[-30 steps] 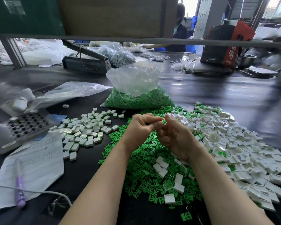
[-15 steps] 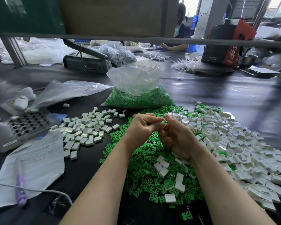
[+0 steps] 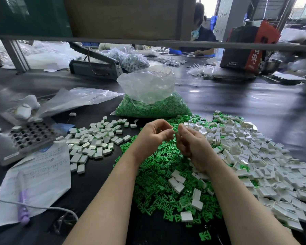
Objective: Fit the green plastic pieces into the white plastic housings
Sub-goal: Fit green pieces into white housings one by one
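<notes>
- A small green piece point(image 3: 174, 130) sits between the fingertips of both hands, raised above the middle of the loose green pile point(image 3: 159, 174) on the dark surface point(image 3: 237, 103).
- Left hand point(image 3: 154, 137): fingers curled in, thumb and forefinger pinched on a small pale part at the tips, next to the green piece. Whether that part is a white housing I cannot tell; it is mostly hidden.
- Right hand point(image 3: 193, 145): palm turned toward the camera, fingers bent, tips pinching the green piece from the right side.
- The two hands meet at the fingertips; both forearms reach in from the bottom edge.
- A few white housings point(image 3: 177, 183) lie on top of the green pile, just below the right wrist.
- Large heap of white housings point(image 3: 254, 156) to the right of the hands, spreading to the lower right edge.
- Smaller group of white blocks with green showing point(image 3: 95, 138) to the left of the hands, apart from the green pile.
- Clear bag of green pieces point(image 3: 152, 103) stands behind the hands, top open and crumpled.
- Far left: grey tray with rows of square holes point(image 3: 28, 137), a handwritten sheet of paper point(image 3: 42, 174) partly beneath it, a purple pen point(image 3: 23, 206) lying on the sheet.
- Flat clear plastic bag point(image 3: 78, 99) behind the tray.
- Another person point(image 3: 201, 32) sits at the far side of the surface.
</notes>
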The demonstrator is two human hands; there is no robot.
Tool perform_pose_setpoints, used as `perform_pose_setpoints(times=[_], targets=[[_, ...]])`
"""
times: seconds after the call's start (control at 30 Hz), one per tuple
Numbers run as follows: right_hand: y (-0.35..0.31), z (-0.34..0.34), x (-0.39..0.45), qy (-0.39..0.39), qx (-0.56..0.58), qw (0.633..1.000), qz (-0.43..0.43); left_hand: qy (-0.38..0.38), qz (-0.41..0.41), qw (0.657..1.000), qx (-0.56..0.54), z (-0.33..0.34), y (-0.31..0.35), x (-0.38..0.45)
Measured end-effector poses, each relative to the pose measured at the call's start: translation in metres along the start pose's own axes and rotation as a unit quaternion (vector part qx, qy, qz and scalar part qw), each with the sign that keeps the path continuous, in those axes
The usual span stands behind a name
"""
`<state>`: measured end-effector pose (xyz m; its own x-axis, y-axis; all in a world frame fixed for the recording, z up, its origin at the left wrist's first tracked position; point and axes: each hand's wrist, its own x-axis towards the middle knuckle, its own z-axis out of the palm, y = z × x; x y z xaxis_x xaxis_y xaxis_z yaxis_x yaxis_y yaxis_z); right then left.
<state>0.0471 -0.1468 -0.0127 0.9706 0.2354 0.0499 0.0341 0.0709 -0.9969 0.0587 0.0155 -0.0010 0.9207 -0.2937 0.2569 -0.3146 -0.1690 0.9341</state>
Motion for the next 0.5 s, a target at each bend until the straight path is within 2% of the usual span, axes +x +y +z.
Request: perform_pose_setpoints(times=[0.13, 0.37, 0.5], targets=[[0.0013, 0.0052, -0.0005, 0.038, -0.091, 0.992, -0.073, 0.014, -0.011, 1.000, -0.004, -0.0005, 0.0005, 0.0018], [0.0013, 0.0066, 0.0001, 0.057, -0.127, 0.983, -0.122, 0.035, -0.056, 0.992, -0.109, 0.0043, -0.0051, 0.0042], [0.0046, 0.0054, 0.0033, 0.070, -0.175, 0.974, -0.128, 0.046, -0.051, 0.994, -0.087, 0.0032, -0.0083, 0.0054]])
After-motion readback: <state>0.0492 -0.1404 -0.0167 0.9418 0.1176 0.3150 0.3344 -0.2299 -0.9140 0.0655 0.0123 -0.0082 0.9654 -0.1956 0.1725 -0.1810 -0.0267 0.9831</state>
